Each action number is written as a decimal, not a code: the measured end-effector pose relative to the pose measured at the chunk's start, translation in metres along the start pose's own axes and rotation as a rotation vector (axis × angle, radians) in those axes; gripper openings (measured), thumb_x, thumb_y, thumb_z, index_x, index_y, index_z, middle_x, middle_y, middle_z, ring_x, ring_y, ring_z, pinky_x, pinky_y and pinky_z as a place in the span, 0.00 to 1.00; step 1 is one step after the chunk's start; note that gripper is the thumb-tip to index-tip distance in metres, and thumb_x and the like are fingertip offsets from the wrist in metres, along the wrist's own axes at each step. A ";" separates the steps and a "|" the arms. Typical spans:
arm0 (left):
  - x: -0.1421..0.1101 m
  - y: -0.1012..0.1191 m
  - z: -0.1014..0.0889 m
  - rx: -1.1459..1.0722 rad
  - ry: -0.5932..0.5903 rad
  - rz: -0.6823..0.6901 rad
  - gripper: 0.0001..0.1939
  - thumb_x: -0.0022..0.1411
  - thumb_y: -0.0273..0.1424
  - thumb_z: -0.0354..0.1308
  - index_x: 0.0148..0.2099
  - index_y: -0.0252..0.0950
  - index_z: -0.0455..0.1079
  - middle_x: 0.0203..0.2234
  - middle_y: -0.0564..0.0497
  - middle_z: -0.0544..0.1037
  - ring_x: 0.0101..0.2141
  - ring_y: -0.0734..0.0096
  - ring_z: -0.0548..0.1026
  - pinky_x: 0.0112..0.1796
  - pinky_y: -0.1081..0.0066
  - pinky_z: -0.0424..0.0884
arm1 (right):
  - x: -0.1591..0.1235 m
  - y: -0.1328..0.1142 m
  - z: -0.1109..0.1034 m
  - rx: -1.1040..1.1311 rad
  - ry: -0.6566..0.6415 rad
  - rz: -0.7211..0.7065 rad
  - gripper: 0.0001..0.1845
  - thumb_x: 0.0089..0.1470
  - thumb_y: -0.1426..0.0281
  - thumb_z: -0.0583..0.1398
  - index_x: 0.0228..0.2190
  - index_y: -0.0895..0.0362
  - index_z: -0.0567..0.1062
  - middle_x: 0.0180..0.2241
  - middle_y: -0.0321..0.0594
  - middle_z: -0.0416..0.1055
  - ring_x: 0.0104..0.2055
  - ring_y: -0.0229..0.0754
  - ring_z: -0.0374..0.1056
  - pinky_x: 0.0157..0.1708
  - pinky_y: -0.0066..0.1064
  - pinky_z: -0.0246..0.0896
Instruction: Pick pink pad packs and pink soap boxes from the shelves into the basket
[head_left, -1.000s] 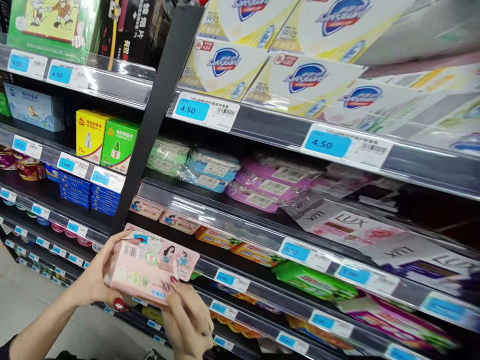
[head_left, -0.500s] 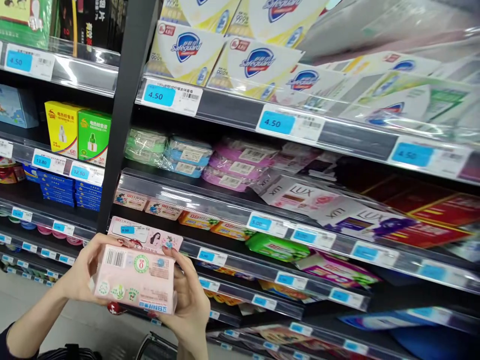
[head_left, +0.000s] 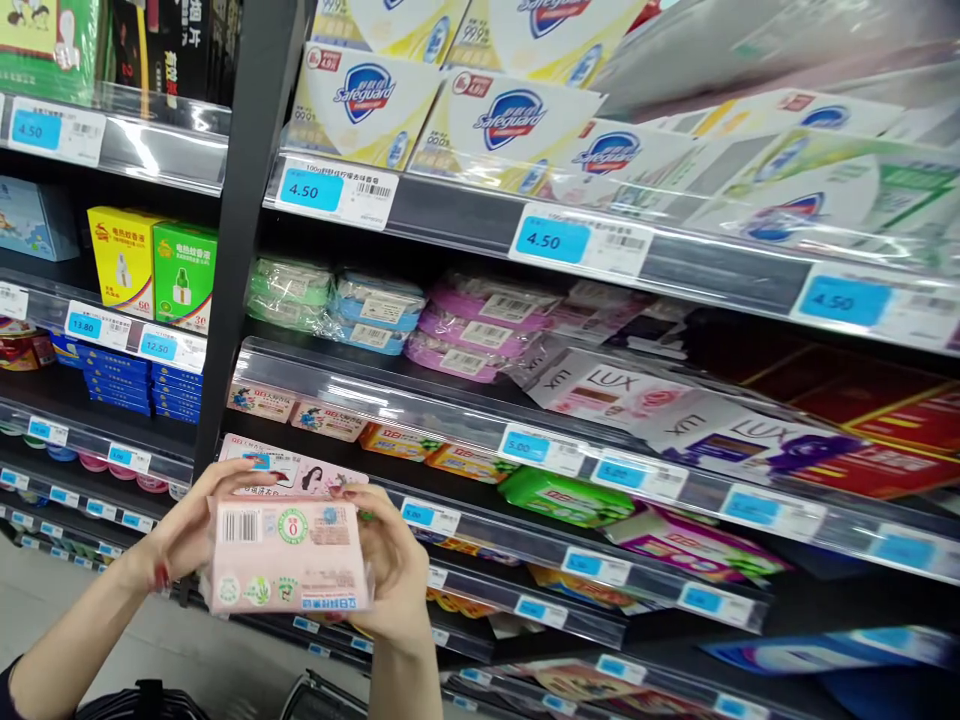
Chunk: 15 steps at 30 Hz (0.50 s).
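A pink, clear-wrapped soap pack point(head_left: 289, 560) is held at chest height in front of the shelves, its printed side with a barcode and round green emblem facing me. My right hand point(head_left: 399, 575) grips its right end, with fingers over the top edge and the palm against the side. At the left end, my left hand point(head_left: 176, 530) is loosely spread. Its thumb stands apart from the wrapper, while its fingers stretch above and behind the top edge; whether they touch the pack is hidden. Just behind it, a pink shelf card point(head_left: 322, 475) shows on the shelf front.
White Safeguard soap boxes point(head_left: 506, 125) fill the upper shelf. Below are stacked purple soap packs point(head_left: 469, 335), LUX boxes point(head_left: 600, 385) and a green soap pack point(head_left: 566, 497). A black upright point(head_left: 244, 230) divides the bays; yellow boxes point(head_left: 124, 255) stand left. Black basket parts point(head_left: 142, 700) show below.
The pack has moved slightly right and been levelled. My left thumb has come out from beneath it and the left fingers have loosened, while my right hand keeps its grip.
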<state>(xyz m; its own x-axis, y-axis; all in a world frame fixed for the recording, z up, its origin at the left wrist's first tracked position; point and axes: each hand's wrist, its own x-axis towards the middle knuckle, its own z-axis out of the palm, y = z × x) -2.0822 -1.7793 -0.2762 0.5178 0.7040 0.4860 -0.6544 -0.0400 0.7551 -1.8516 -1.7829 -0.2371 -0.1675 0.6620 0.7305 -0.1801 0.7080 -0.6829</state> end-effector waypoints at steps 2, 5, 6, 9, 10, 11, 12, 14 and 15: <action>0.002 -0.005 -0.004 -0.244 -0.060 -0.221 0.46 0.53 0.62 0.54 0.64 0.35 0.61 0.60 0.36 0.64 0.61 0.43 0.61 0.60 0.49 0.52 | 0.016 0.000 -0.012 0.066 -0.148 0.076 0.34 0.35 0.61 0.75 0.47 0.48 0.76 0.43 0.43 0.68 0.39 0.43 0.71 0.34 0.30 0.71; 0.009 -0.019 -0.003 -0.414 -0.219 -0.498 0.46 0.54 0.63 0.53 0.59 0.28 0.67 0.49 0.35 0.75 0.52 0.47 0.72 0.56 0.51 0.57 | 0.045 0.002 -0.022 0.168 -0.421 0.256 0.36 0.30 0.60 0.76 0.45 0.51 0.77 0.44 0.44 0.68 0.37 0.42 0.71 0.33 0.32 0.72; 0.012 -0.025 0.001 -0.456 -0.268 -0.550 0.48 0.50 0.62 0.57 0.59 0.27 0.68 0.46 0.36 0.77 0.49 0.49 0.74 0.54 0.53 0.60 | 0.055 0.004 -0.023 0.197 -0.512 0.317 0.37 0.28 0.60 0.76 0.45 0.52 0.78 0.44 0.45 0.67 0.38 0.43 0.71 0.33 0.33 0.73; 0.020 -0.041 0.020 -0.603 -0.344 -0.610 0.49 0.38 0.57 0.69 0.56 0.29 0.71 0.40 0.42 0.80 0.41 0.56 0.77 0.46 0.61 0.68 | 0.080 0.011 -0.017 0.286 -0.754 0.427 0.40 0.26 0.60 0.77 0.46 0.55 0.78 0.45 0.46 0.68 0.40 0.46 0.72 0.31 0.33 0.73; 0.022 -0.045 0.027 -0.650 -0.342 -0.602 0.48 0.36 0.54 0.71 0.55 0.30 0.72 0.40 0.44 0.81 0.40 0.58 0.78 0.44 0.64 0.70 | 0.085 0.015 -0.014 0.317 -0.806 0.434 0.41 0.26 0.60 0.77 0.46 0.55 0.78 0.45 0.46 0.68 0.41 0.46 0.72 0.31 0.32 0.73; 0.023 -0.047 0.033 -0.684 -0.328 -0.587 0.46 0.35 0.52 0.72 0.55 0.32 0.73 0.40 0.46 0.81 0.40 0.60 0.78 0.42 0.66 0.71 | 0.089 0.018 -0.011 0.348 -0.838 0.434 0.41 0.26 0.60 0.77 0.47 0.55 0.78 0.45 0.46 0.69 0.42 0.47 0.73 0.31 0.31 0.72; 0.023 -0.049 0.037 -0.708 -0.316 -0.569 0.45 0.34 0.50 0.73 0.54 0.32 0.73 0.40 0.48 0.81 0.40 0.61 0.78 0.42 0.67 0.71 | 0.091 0.021 -0.009 0.379 -0.855 0.435 0.42 0.26 0.60 0.77 0.47 0.55 0.78 0.45 0.47 0.71 0.42 0.47 0.73 0.31 0.30 0.72; 0.023 -0.049 0.041 -0.726 -0.298 -0.550 0.43 0.35 0.50 0.72 0.53 0.34 0.74 0.41 0.50 0.81 0.40 0.61 0.79 0.42 0.66 0.71 | 0.089 0.025 -0.006 0.426 -0.825 0.449 0.43 0.27 0.58 0.76 0.49 0.55 0.77 0.46 0.48 0.73 0.43 0.47 0.73 0.33 0.31 0.72; 0.023 -0.048 0.041 -0.725 -0.303 -0.527 0.43 0.35 0.49 0.72 0.53 0.35 0.74 0.42 0.51 0.81 0.41 0.60 0.79 0.42 0.65 0.72 | 0.086 0.026 -0.005 0.435 -0.781 0.461 0.44 0.28 0.56 0.76 0.50 0.54 0.76 0.48 0.49 0.73 0.44 0.47 0.73 0.35 0.32 0.72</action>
<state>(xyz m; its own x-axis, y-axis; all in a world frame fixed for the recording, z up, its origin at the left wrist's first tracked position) -2.0168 -1.7902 -0.2833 0.8989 0.2878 0.3304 -0.4255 0.7531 0.5018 -1.8656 -1.7067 -0.1920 -0.8706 0.3917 0.2977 -0.2502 0.1686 -0.9534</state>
